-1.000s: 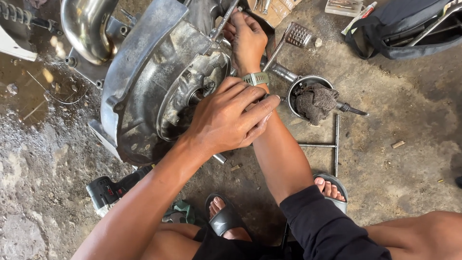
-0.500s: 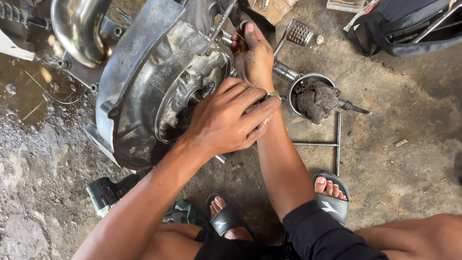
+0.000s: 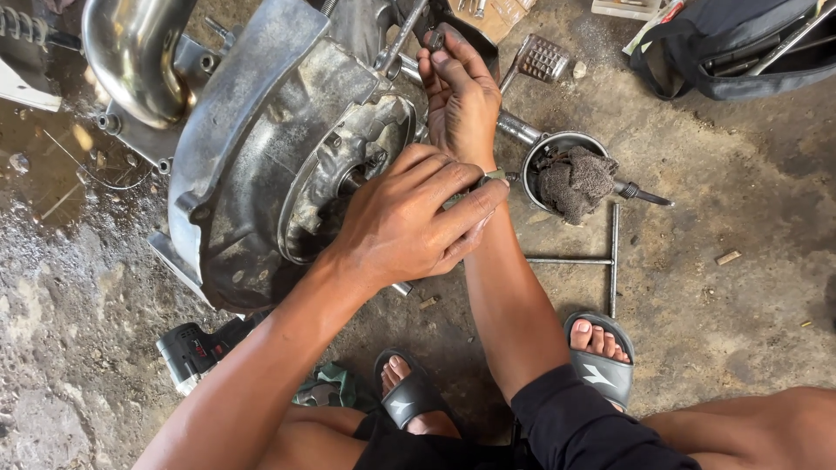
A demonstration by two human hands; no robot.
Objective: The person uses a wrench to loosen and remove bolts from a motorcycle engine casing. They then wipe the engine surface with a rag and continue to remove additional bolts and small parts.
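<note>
On the stained concrete floor point(image 3: 740, 287), a grey metal engine case point(image 3: 252, 165) lies just ahead of the person's sandalled feet. The left hand point(image 3: 409, 222) rests on the rim of its round opening, fingers curled over the right wrist; whether they grip anything I cannot tell. The right hand point(image 3: 461, 100) reaches to the case's top edge, fingertips pinched on a small dark part point(image 3: 435, 39), with a metal bowl point(image 3: 566, 144) holding a dirty rag point(image 3: 575, 178) just beside.

Probably repair workshop: engine casing point(image 3: 252, 165), T-wrench point(image 3: 601, 259), oily concrete floor point(image 3: 749, 287).
</note>
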